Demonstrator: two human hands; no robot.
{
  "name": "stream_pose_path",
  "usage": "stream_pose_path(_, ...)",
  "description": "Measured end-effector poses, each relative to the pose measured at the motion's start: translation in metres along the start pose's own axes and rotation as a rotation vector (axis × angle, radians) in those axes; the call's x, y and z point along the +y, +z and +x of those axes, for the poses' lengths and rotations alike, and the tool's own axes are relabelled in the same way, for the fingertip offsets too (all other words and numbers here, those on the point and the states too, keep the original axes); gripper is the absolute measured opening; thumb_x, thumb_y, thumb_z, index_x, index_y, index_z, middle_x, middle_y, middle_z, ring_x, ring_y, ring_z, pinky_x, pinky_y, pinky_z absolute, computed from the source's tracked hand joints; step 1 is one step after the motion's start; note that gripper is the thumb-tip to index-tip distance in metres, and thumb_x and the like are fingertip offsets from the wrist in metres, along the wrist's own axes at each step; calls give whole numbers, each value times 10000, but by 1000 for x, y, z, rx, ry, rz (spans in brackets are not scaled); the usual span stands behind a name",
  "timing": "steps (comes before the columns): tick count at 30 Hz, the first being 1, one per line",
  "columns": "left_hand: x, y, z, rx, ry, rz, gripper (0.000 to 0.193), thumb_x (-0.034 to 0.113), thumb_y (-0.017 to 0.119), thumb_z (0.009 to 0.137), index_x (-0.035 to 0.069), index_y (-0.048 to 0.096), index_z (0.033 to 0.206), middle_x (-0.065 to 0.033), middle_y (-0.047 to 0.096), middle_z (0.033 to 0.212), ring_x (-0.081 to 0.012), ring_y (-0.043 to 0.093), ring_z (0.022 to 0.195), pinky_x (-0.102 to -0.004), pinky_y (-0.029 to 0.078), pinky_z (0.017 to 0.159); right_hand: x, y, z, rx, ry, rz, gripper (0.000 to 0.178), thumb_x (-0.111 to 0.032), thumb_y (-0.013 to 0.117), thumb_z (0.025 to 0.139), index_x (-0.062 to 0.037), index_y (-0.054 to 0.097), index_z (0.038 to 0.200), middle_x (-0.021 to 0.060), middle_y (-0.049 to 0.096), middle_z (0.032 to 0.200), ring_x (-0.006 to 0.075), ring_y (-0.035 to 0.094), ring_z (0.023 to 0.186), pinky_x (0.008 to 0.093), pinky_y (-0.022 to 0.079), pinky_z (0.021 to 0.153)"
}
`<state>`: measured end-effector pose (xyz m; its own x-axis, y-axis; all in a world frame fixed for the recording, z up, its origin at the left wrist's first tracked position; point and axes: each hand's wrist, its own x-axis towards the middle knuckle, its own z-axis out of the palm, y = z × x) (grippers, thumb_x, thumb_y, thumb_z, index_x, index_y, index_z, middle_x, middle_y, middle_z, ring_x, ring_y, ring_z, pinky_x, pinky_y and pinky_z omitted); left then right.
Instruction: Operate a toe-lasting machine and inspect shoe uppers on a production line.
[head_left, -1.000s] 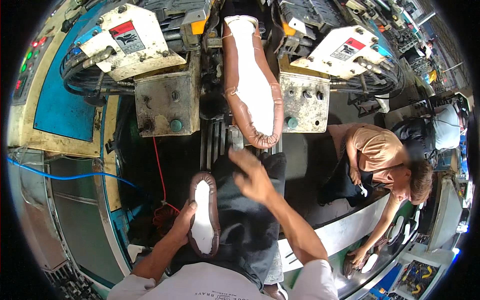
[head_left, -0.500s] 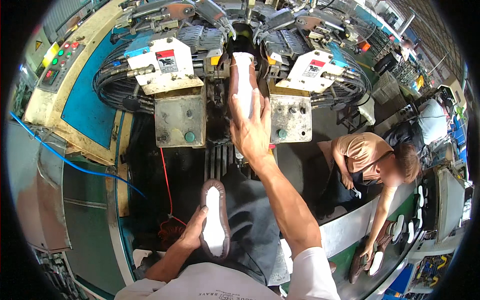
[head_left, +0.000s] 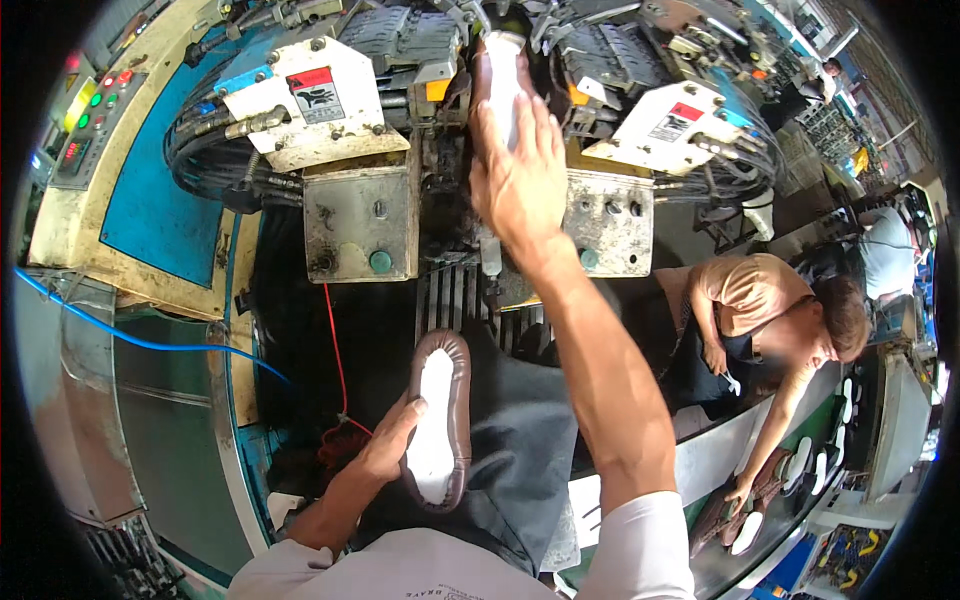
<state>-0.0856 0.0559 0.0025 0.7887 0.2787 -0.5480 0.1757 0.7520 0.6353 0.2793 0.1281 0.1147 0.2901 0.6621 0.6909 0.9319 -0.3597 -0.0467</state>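
Observation:
My left hand [head_left: 382,448] grips the side of a brown leather shoe upper [head_left: 462,400] with a white insole face up, its thumb on the insole's edge. That shoe is upright above my dark apron. Farther off, my right hand [head_left: 522,185] lies over a second brown shoe upper [head_left: 483,85], also with a white sole board. Its fingers stretch along the board and round the side; the thumb is hidden. This second shoe sits between the two clamp sides of a machine [head_left: 400,45], its far end among the metal jaws.
Button boxes [head_left: 360,225] flank the machine's middle. A control panel [head_left: 95,125] stands at the left, with a blue hose [head_left: 150,343] below it. At the right, a co-worker [head_left: 755,295] holding a wrench [head_left: 733,383] reaches to shoes on a green conveyor [head_left: 690,540].
My right hand and the shoe under it have moved farther into the machine, away from me. The left hand's shoe stands slightly higher in the picture. The whole view has shifted a little.

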Motion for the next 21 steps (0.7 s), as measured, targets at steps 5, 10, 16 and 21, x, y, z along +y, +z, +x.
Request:
stream_pose_path(5,8,-12,40,-53,70,-24,718,530,553,1100,-22,454,1548,-230,700,1294,-378,756,1137,-517,632,1011,22,20,52,-3,4,-45,742,-290,765,901,-164,554,1601,281,521,1597,439,454,1520,527,329,1303)
stream_pose_path(10,38,1,61,-81,67,-113,744,529,546,1096,-35,450,1571,-260,663,1377,-425,741,1175,-561,616,1041,15,14,57,46,-68,-9,655,-245,715,926,-114,569,1551,304,562,1535,462,493,1482,534,366,1273)
stream_pose_path(16,68,17,75,-178,83,-185,756,519,519,1105,-29,411,1614,-267,635,1430,-459,726,1198,-602,602,1052,16,-3,66,67,-111,11,659,-273,718,955,-115,553,1574,310,541,1555,477,479,1494,539,359,1278)
stream_pose_path(21,79,29,63,-102,162,-136,753,533,512,1114,-18,411,1617,-269,637,1426,-458,725,1194,-604,604,1042,18,-18,37,62,-137,164,664,-296,721,980,-116,539,1592,315,524,1572,489,467,1504,543,352,1282)
